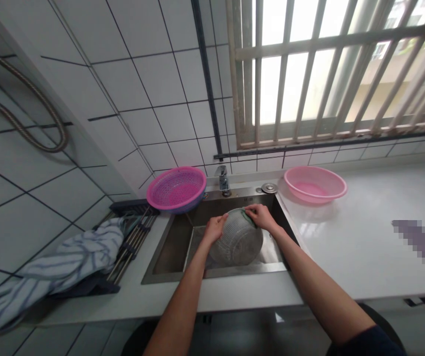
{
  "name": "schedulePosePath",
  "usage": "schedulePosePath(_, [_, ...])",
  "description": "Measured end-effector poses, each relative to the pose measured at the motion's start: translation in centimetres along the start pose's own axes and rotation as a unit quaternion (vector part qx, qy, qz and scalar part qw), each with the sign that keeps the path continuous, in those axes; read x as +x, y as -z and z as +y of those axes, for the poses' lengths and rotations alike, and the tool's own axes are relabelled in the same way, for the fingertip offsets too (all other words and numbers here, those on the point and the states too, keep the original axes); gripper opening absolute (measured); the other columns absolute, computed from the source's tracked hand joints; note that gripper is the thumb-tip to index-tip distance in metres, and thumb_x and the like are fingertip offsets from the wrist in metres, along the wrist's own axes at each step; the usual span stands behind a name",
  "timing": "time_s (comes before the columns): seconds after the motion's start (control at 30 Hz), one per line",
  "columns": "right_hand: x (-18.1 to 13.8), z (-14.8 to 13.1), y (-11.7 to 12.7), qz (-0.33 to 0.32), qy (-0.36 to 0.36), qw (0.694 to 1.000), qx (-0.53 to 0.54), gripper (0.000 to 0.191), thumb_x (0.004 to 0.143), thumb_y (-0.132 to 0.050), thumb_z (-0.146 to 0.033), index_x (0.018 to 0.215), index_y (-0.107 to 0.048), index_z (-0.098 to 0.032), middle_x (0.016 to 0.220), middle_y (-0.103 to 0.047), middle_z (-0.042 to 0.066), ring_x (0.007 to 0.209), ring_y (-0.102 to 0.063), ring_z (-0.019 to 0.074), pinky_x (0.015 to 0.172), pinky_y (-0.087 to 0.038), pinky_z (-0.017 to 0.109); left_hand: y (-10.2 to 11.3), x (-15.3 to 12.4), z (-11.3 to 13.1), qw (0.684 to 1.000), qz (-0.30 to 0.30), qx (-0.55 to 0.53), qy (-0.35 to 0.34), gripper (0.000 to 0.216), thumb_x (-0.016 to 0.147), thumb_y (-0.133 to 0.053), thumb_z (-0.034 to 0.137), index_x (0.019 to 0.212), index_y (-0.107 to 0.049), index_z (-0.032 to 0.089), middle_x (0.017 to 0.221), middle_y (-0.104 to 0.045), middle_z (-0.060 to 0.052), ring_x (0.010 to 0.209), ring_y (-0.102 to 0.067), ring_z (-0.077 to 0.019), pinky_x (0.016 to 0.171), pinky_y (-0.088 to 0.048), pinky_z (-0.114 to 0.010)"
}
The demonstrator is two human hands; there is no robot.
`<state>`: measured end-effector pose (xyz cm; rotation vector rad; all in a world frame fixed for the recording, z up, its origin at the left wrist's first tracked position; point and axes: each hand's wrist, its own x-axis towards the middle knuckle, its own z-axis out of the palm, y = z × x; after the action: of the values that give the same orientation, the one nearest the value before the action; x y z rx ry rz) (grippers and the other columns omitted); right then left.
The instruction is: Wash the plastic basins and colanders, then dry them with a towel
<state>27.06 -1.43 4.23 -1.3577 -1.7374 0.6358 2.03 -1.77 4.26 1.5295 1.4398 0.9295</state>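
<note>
A metal colander (pixel 239 243) is tilted on its side inside the steel sink (pixel 164 257), with its rounded underside facing me. My left hand (pixel 215 229) grips the left part of its rim, thumb on the outside. At the upper right of the colander, my right hand (pixel 261 217) is closed on a green scouring pad or cloth (pixel 248 216) and presses it against the metal. Much of the pad is hidden under the fingers. Behind the colander stands the chrome faucet (pixel 223 182); whether water runs from it I cannot tell.
Left of the faucet, a pink and purple plastic basket (pixel 177 190) rests at the sink's back corner. A pink basin (pixel 314 185) stands right on the counter (pixel 353 247), near a drain strainer (pixel 269 188). A striped towel (pixel 74 252) lies over a rack (pixel 132 247). One object far right is blurred out.
</note>
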Motion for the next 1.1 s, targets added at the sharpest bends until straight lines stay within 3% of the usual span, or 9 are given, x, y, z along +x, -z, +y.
schedulePosePath(0.2, [-1.7,-4.0,-2.2,-0.092,0.196,0.976,0.008,0.021,0.096,-0.068,-0.017,0.109,-0.082,-0.023,0.107,-0.077,0.006,0.095,-0.071,0.0189,0.089,-0.052,0.027,0.2,0.2,-0.2,0.995,0.043,0.087,-0.021,0.059,0.090,-0.050,0.073,0.064,-0.060,0.021,0.045,-0.052,0.001,0.044,-0.054,-0.0182,0.050,-0.033,-0.026])
schedulePosePath(0.3, [-2.5,-5.7,-3.3,-0.131,0.238,0.962,-0.033,0.022,0.097,-0.068,-0.018,0.110,-0.083,-0.028,0.106,-0.076,0.004,0.095,-0.070,0.0184,0.088,-0.051,0.027,0.7,0.3,-0.2,0.991,0.076,0.107,-0.035,0.060,0.093,-0.046,0.070,0.063,-0.061,0.021,0.047,-0.054,-0.001,0.049,-0.057,-0.0194,0.052,-0.034,-0.026])
schedulePosePath(0.43, [-2.2,-6.1,-2.9,-0.050,0.177,0.980,-0.082,0.024,0.100,-0.063,-0.023,0.115,-0.082,-0.027,0.106,-0.075,0.006,0.095,-0.070,0.0190,0.087,-0.051,0.027,0.9,0.4,0.1,0.996,0.066,0.065,-0.016,0.061,0.091,-0.048,0.075,0.063,-0.059,0.021,0.043,-0.050,0.001,0.043,-0.053,-0.0186,0.050,-0.035,-0.026])
schedulePosePath(0.57, [-1.1,-4.1,-0.6,0.049,0.062,0.992,-0.098,0.026,0.102,-0.060,-0.025,0.117,-0.081,-0.023,0.108,-0.076,0.008,0.095,-0.071,0.0203,0.088,-0.051,0.027,1.0,0.3,0.3,0.999,0.048,-0.009,-0.010,0.062,0.086,-0.056,0.078,0.068,-0.061,0.020,0.044,-0.049,0.003,0.039,-0.047,-0.0158,0.044,-0.032,-0.026])
schedulePosePath(0.77, [-0.5,-0.9,1.4,0.061,-0.083,0.987,-0.122,0.029,0.099,-0.060,-0.027,0.120,-0.080,-0.023,0.117,-0.079,0.009,0.106,-0.073,0.0238,0.092,-0.051,0.028,2.0,0.2,0.1,0.981,0.135,-0.132,0.036,0.064,0.083,-0.062,0.079,0.062,-0.055,0.020,0.045,-0.044,0.005,0.039,-0.039,-0.0100,0.042,-0.027,-0.023])
schedulePosePath(0.9, [-0.6,-0.9,1.3,0.071,-0.127,0.984,-0.100,0.027,0.096,-0.063,-0.029,0.115,-0.080,-0.022,0.111,-0.081,0.008,0.100,-0.075,0.0240,0.087,-0.052,0.027,2.3,0.2,0.0,0.941,0.192,-0.247,0.130,0.059,0.086,-0.069,0.071,0.061,-0.054,0.020,0.045,-0.042,0.006,0.038,-0.037,-0.0085,0.040,-0.028,-0.023])
schedulePosePath(1.03, [-0.6,-1.2,1.6,0.088,-0.138,0.984,-0.065,0.023,0.096,-0.061,-0.032,0.106,-0.079,-0.022,0.107,-0.081,0.007,0.093,-0.074,0.0227,0.081,-0.051,0.027,2.2,0.2,0.4,0.865,0.252,-0.372,0.224,0.044,0.087,-0.078,0.053,0.068,-0.061,0.017,0.051,-0.054,0.003,0.043,-0.050,-0.0112,0.047,-0.044,-0.024])
schedulePosePath(1.1, [-0.5,-1.2,1.9,0.098,-0.146,0.983,-0.057,0.022,0.096,-0.060,-0.031,0.105,-0.078,-0.022,0.107,-0.080,0.007,0.095,-0.074,0.0223,0.082,-0.050,0.026,2.1,0.1,0.7,0.839,0.251,-0.418,0.244,0.040,0.086,-0.081,0.051,0.075,-0.067,0.016,0.057,-0.062,0.000,0.050,-0.059,-0.0147,0.052,-0.052,-0.026])
